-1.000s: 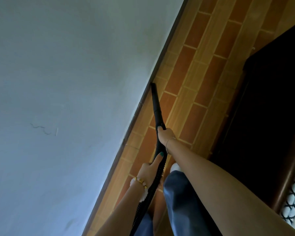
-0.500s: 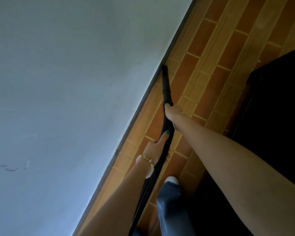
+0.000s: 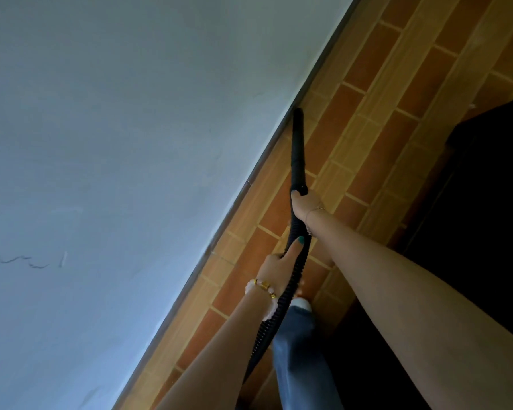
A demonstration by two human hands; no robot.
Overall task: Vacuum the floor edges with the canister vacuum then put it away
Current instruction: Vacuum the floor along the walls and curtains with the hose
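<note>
— What changed just now?
— Your nozzle (image 3: pixel 297 143) tip has come in from the tiles to the foot of the wall (image 3: pixel 131 143), far left on the floor (image 3: pixel 397 84)
— And my grip?
— Your right hand (image 3: pixel 304 202) is clamped at the nozzle base, your left hand (image 3: pixel 279 264) wraps the hose (image 3: pixel 293 279) nearer you. I think the edge pass goes on; the canister is not in view

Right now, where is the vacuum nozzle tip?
The nozzle tip is upper centre in the head view, at the baseboard, ahead of the right hand.
</note>
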